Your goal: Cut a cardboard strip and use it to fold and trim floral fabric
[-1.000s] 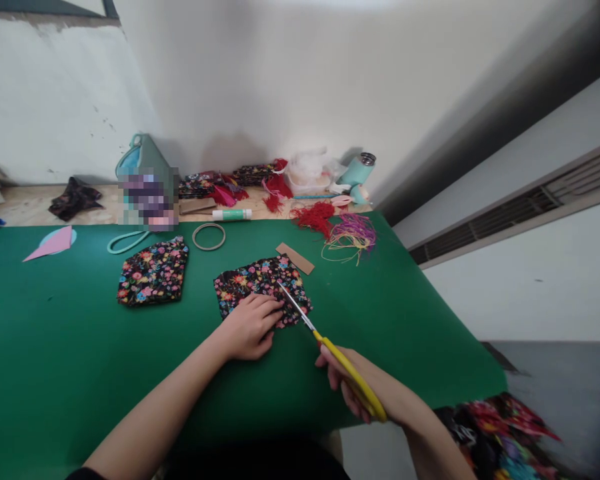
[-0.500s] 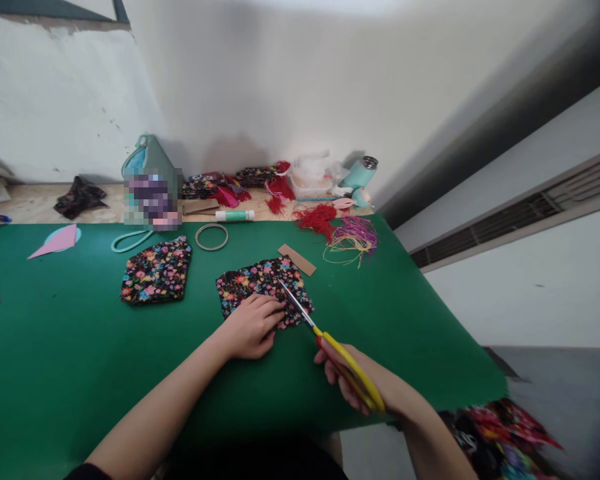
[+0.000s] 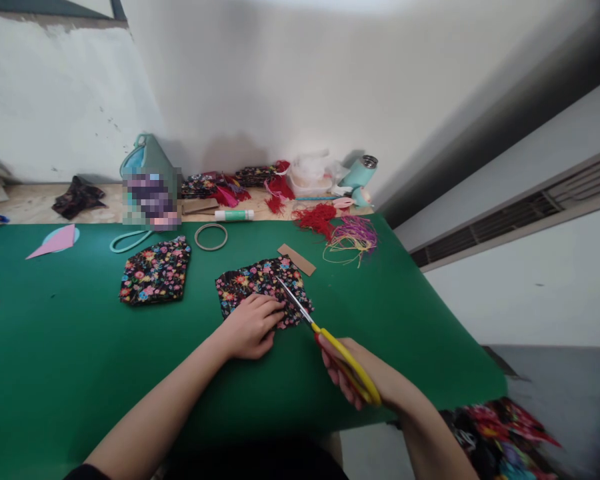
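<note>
A piece of black floral fabric (image 3: 255, 277) lies on the green table, in front of my body. My left hand (image 3: 254, 325) presses down on its lower part with fingers laid flat. My right hand (image 3: 347, 373) grips a pair of scissors (image 3: 347, 357) with yellow and red handles. The blades reach up and left across the fabric's right side, close to my left fingertips. Whether the blades are apart is hard to make out. A cardboard strip (image 3: 297, 259) lies at the fabric's upper right corner. Left of it sits a folded stack of the same floral fabric (image 3: 155, 272).
Behind, on a wooden ledge, are a teal pouch (image 3: 161, 157), a glue stick (image 3: 234, 215) and a turquoise bottle (image 3: 360, 173). Red tassels (image 3: 316, 219) and purple-yellow threads (image 3: 355, 237) lie at the back right. A tape ring (image 3: 211, 237) and pink paper (image 3: 57, 241) lie farther left.
My right hand and the scissors have shifted very slightly up and left over the fabric. The left hand stays in place on the cloth.
</note>
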The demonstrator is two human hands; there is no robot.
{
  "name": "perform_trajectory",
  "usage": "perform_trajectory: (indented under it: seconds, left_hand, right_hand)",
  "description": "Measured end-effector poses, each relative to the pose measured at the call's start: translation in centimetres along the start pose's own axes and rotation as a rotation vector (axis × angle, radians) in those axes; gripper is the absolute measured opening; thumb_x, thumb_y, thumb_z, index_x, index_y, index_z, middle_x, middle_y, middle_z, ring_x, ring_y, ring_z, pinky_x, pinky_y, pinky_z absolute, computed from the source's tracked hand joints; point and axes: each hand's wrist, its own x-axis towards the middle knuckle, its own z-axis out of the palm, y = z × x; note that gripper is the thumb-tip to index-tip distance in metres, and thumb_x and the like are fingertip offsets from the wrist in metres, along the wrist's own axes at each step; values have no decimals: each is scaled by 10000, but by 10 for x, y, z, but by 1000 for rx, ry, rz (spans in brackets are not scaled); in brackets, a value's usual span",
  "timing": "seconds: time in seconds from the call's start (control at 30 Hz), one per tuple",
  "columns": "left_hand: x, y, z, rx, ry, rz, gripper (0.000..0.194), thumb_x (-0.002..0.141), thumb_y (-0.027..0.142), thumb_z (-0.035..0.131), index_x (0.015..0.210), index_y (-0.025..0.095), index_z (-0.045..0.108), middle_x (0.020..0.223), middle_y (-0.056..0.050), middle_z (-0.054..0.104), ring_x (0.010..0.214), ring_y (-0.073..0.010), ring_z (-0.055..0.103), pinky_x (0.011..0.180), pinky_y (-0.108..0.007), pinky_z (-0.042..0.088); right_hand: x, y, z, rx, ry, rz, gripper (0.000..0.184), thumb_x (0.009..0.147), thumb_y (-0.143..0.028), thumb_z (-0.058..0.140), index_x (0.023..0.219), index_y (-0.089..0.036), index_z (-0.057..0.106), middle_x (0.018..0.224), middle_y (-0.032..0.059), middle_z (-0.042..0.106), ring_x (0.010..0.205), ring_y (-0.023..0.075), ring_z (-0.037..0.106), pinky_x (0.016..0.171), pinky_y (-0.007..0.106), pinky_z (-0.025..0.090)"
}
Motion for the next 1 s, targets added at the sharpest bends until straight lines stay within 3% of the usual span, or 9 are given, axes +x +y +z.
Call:
perform_trajectory:
  seconds: [0.23,0.4,0.63,1.0]
  left_hand:
    - [0,0,0,4,-3,1,400,785,219,485,1165,133,575,1245,-100,564,1147,-253,475,986,-400,361]
    - [0,0,0,3,-5,3,398,779,215,490,1159,136,578,1242,-100,564,1150,-252,472,990,-399,359]
    - [0,0,-1,0,-15,0,400,780,222,497,1162,128,575,1245,-103,562,1151,-254,470,993,-402,355]
    - [0,0,0,8,-40,-5,417,787,236,495,1188,142,557,1265,-94,550,1173,-245,456,1018,-401,332]
  right_hand:
    - [5,2,2,5,9,12,493,730,-672,489,633,-196,403,439,-61,493,329,85,498,296,176,398]
    - [11,6,7,-61,46,7,527,747,-717,426,638,-203,396,343,-71,420,270,75,422,256,158,317]
    - [8,5,4,-71,19,-28,525,732,-718,471,733,-196,411,557,-63,510,323,59,483,264,157,342]
    - [13,-3,2,-52,-29,-27,512,784,-713,404,822,-202,398,564,-46,534,346,75,502,294,166,381]
